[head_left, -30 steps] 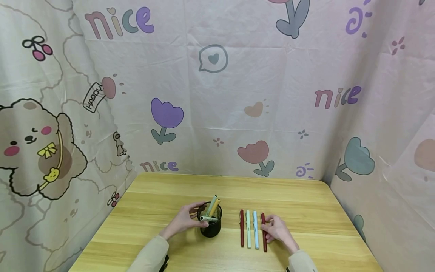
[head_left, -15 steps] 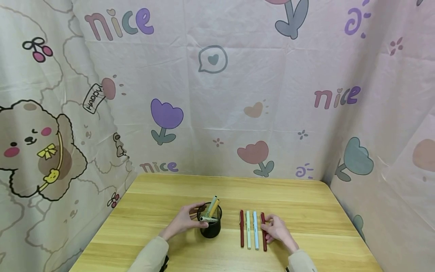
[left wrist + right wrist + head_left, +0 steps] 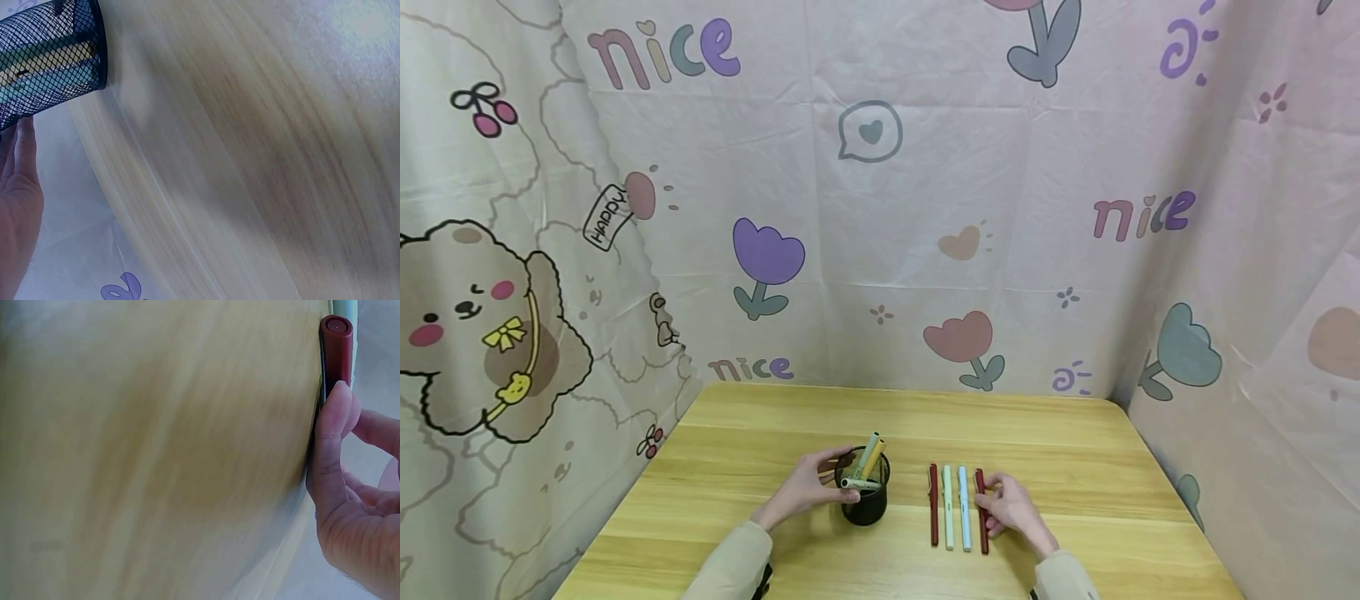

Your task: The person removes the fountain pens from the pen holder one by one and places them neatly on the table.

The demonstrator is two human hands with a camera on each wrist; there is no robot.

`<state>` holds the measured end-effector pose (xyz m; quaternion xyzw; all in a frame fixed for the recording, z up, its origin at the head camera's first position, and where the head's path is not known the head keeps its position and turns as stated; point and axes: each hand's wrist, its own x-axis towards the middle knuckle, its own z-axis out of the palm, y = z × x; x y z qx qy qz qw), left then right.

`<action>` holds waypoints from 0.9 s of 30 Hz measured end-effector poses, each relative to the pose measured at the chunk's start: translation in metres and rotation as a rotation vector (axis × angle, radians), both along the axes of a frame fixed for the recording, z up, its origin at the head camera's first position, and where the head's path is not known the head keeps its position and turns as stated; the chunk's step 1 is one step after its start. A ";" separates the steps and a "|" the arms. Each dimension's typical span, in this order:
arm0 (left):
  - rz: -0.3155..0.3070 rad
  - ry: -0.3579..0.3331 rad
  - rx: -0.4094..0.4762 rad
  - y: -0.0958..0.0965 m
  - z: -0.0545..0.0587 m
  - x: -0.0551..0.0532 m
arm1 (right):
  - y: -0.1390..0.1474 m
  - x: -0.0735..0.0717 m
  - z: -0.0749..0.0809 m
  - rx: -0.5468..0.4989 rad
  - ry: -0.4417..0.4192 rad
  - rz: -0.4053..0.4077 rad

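Observation:
A black mesh pen cup (image 3: pixel 865 510) stands on the table, and my left hand (image 3: pixel 805 485) holds it with the thumb at the front and the fingers at the far side. Green (image 3: pixel 869 451) and yellow pens (image 3: pixel 877 455) lean in it; a pale pen (image 3: pixel 860 483) slants low across its mouth. In the left wrist view, the pens show through the mesh (image 3: pixel 56 87). To the right, my right hand (image 3: pixel 1011 504) pinches a dark red pen (image 3: pixel 984 540) lying on the wood. Left of it lie a light blue pen (image 3: pixel 965 510), a pale green pen (image 3: pixel 948 508) and another dark red pen (image 3: pixel 933 505).
The wooden table (image 3: pixel 760 417) reaches back to a printed cloth backdrop (image 3: pixel 880 208), which also hangs along both sides. A strip of wood lies between the cup and the row of pens.

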<state>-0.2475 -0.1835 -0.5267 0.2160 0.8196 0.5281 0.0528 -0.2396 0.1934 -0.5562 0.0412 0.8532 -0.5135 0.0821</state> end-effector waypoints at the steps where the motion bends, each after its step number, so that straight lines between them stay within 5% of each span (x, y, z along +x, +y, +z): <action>1: -0.001 -0.001 0.001 0.000 0.000 0.000 | 0.000 0.000 0.000 -0.002 0.000 -0.001; 27: 0.004 -0.003 -0.002 0.000 0.000 0.000 | 0.000 0.001 -0.002 -0.003 0.009 -0.003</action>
